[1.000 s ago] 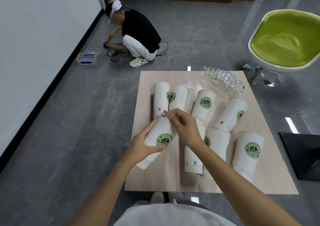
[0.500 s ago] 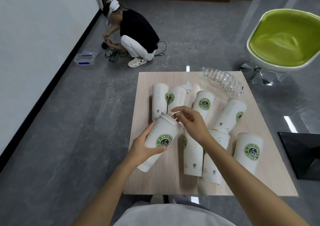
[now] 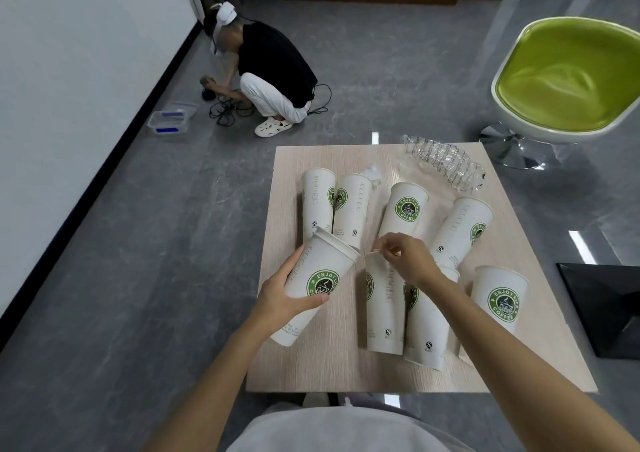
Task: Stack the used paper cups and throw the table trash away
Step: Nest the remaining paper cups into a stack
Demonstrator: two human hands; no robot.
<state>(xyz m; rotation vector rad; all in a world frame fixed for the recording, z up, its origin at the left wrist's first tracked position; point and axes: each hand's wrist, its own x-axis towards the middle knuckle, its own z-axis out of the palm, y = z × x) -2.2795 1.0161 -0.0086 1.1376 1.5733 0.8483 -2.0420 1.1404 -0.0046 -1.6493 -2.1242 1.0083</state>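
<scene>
Right hand (image 3: 406, 261) off held cup (image 3: 320, 280), seemingly pinching next cup (image 3: 385, 308).

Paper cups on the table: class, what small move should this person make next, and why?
Probably lift the standing cup and drop it into the held cup. The left hand grips the held cup tilted, mouth open toward the right hand, which seems to pinch the standing cup's rim; other cups stand unstacked.

Left hand (image 3: 281, 300) grips a tilted paper cup (image 3: 317, 278) over the wooden table (image 3: 311, 365). Right hand (image 3: 408, 261) brings curled fingertips to the rim of a neighbouring cup (image 3: 384, 308); contact unclear. Further cups (image 3: 405, 212) and a crushed plastic bottle (image 3: 446, 164) occupy the tabletop.
</scene>
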